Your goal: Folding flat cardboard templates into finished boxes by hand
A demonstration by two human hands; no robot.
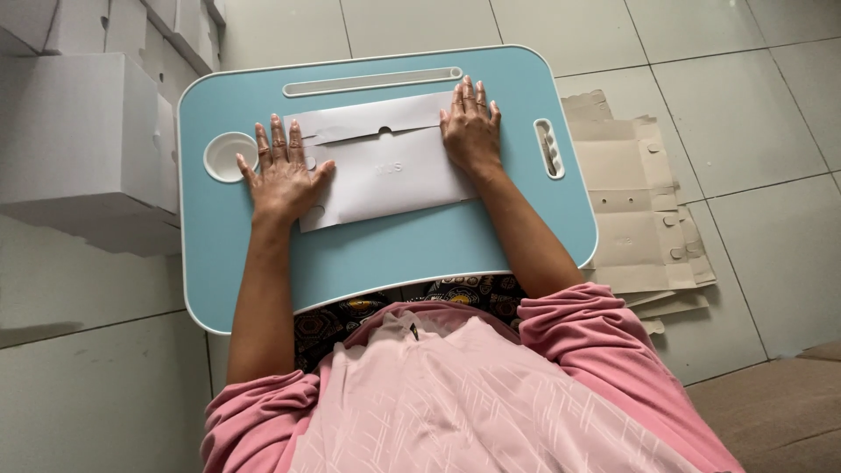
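Pink sleeves (578, 342) nearest; both hands, left (282, 180) and right (471, 131), press spread flat on the half-folded white sheet (385, 166); flat blanks (639, 219) lie unfolded.

White flat carton (385, 158) on tray — white boxes (83, 131) left

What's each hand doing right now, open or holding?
Left hand: open, flat on the white folded cardboard sheet.
Right hand: open, flat on the same sheet.
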